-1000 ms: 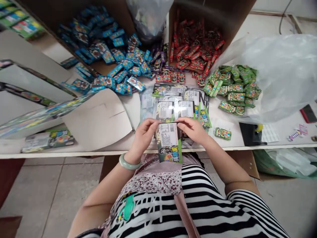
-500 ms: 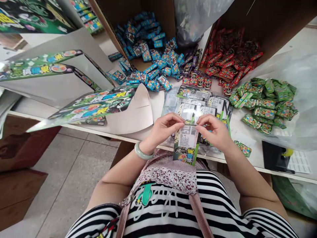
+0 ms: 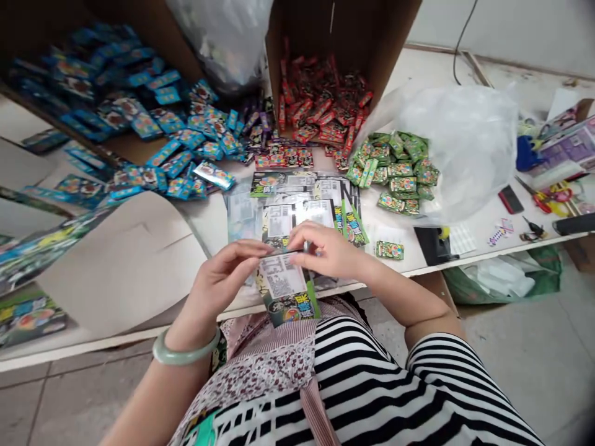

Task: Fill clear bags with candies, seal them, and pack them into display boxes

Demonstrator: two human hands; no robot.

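Observation:
My left hand (image 3: 222, 280) and my right hand (image 3: 326, 249) both pinch the top edge of a flat printed packet (image 3: 284, 288) with a barcode label, held upright over the table's near edge. A jade bangle (image 3: 185, 354) sits on my left wrist. Just behind the hands lies a stack of similar flat packets (image 3: 302, 201) in clear sleeves. One small green candy pack (image 3: 389, 249) lies alone to the right of my right hand.
Blue candy packs (image 3: 153, 133) spill from a cardboard box at the left, red ones (image 3: 320, 108) from a box at the back, green ones (image 3: 395, 167) by a clear plastic bag (image 3: 460, 145). Flat white cardboard (image 3: 125, 260) lies left. Scissors (image 3: 546, 198) and a black dispenser (image 3: 434, 243) sit right.
The camera has swung to the right, bringing the table's right end into view. Both hands keep hold of the packet's top edge, and the packet now tilts a little.

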